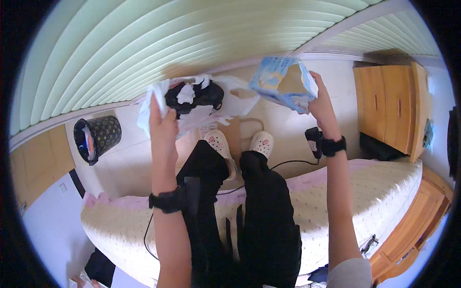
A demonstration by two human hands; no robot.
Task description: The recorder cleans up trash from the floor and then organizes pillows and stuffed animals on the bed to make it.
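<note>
My left hand [164, 120] grips the edge of a white plastic bag [239, 102] that lies spread wide on the floor. A black bundle [210, 95] rests inside it, with a crumpled white tissue [186, 94] on top. Off to the right, my right hand [320, 99] holds a light-blue printed cardboard box [268, 79] by its near right side. One end of the box is torn, and bare brown card shows there. The box is raised above the floor, right of the bag. Whether anything is inside the box cannot be seen.
A patterned wastebasket [104, 133] with rubbish inside is at left. Green slatted doors [180, 39] run along the front. A wooden cabinet [383, 104] stands right, a cream-covered bed [309, 201] behind my legs. A black device [314, 142] with a cable lies near my white clogs [262, 142].
</note>
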